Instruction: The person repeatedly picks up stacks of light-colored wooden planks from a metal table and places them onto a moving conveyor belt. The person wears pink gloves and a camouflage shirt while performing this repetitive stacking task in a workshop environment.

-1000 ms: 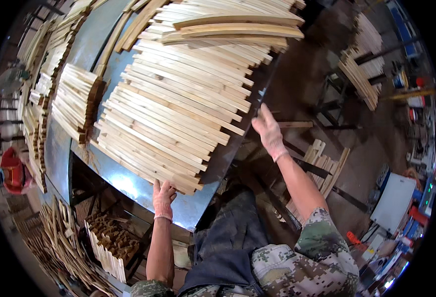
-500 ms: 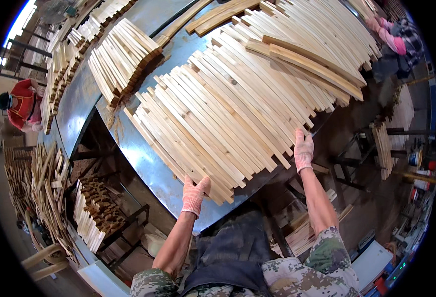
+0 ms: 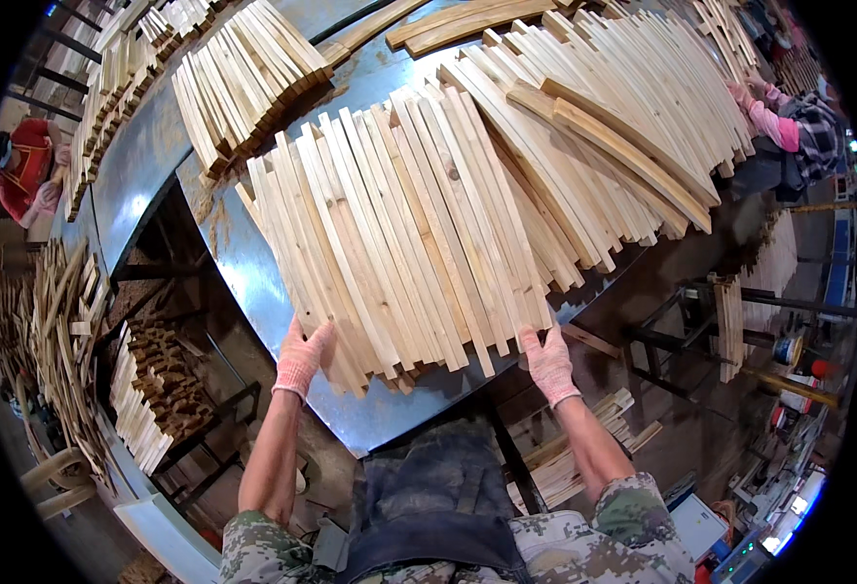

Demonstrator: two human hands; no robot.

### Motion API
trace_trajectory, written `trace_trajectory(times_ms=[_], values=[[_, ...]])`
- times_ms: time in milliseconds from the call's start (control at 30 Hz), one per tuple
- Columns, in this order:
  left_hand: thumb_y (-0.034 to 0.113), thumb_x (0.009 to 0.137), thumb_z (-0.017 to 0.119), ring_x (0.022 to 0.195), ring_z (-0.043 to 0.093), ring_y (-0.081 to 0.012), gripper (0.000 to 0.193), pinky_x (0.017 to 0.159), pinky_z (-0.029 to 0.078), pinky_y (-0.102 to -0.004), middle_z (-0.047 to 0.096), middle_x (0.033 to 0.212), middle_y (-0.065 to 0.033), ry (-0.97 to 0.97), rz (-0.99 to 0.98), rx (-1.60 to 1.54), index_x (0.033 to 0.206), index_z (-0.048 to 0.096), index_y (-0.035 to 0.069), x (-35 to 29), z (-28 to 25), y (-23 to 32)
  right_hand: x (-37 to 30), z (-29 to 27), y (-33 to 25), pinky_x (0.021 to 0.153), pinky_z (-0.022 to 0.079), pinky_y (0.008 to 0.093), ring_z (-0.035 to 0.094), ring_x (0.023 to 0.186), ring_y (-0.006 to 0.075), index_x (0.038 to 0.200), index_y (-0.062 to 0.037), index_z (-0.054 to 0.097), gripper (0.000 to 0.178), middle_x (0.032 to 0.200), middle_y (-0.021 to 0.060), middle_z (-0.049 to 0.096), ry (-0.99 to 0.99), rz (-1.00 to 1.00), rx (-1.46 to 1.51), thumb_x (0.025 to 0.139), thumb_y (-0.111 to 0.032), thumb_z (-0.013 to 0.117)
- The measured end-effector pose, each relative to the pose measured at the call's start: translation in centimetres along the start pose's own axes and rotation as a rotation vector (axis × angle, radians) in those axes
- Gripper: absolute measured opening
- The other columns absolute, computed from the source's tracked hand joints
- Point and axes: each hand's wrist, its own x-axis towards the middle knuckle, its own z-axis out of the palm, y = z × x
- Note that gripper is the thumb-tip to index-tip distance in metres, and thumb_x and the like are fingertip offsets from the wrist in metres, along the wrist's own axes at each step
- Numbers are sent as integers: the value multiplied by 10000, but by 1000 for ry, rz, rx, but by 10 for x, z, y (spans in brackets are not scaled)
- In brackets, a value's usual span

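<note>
A row of pale wooden strips (image 3: 404, 234) lies side by side on the metal table (image 3: 253, 292), squeezed between my two hands. My left hand (image 3: 300, 360), in a pinkish knit glove, grips the left side of the row near its front corner. My right hand (image 3: 547, 366), gloved alike, grips the right side near the front. Its thumb shows by the strip ends, and some fingers are hidden by the wood. To the right, more strips (image 3: 633, 107) lie slanted beside and partly under this row. Two thicker curved pieces (image 3: 633, 156) rest across them.
A fan-shaped stack of strips (image 3: 243, 83) stands at the table's far left. Boards (image 3: 467, 26) lie along the back. A person in red (image 3: 27, 170) is at the left, another in a plaid vest (image 3: 808, 131) at the right. Racks of strips (image 3: 151, 394) stand below the table's left edge.
Both hands have shifted left, the right one further. The row between them has turned more upright and come apart from the strips on the right, leaving a wedge-shaped step.
</note>
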Motion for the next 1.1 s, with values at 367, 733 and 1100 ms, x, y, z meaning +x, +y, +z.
trace_trajectory(times_ms=[367, 733, 1100], values=[[483, 1083, 622, 1518, 443, -310, 877, 1256, 370, -404, 354, 1723, -187, 189, 198, -416, 1744, 176, 115, 103, 3, -32, 171, -10, -73, 1260, 363, 360, 451, 1541, 275, 1629, 71, 405, 694, 1673, 221, 457, -29, -425, 502, 1085, -272, 664], [477, 1039, 692, 1516, 440, -265, 920, 1249, 384, -427, 435, 1670, -97, -146, 26, -739, 1726, 218, 89, 35, 16, -61, 110, 4, -45, 1291, 291, 361, 372, 1588, 259, 1675, 60, 320, 779, 1722, 179, 391, -222, -393, 575, 1026, -235, 634], [396, 817, 940, 1015, 613, -127, 938, 830, 534, -302, 650, 1210, -17, -161, -256, -510, 1549, 457, 63, -115, 39, -113, -19, -27, 63, 984, 562, 355, 675, 1103, 188, 1456, 25, 586, 604, 1282, 86, 696, -441, 248, 667, 936, -222, 767]])
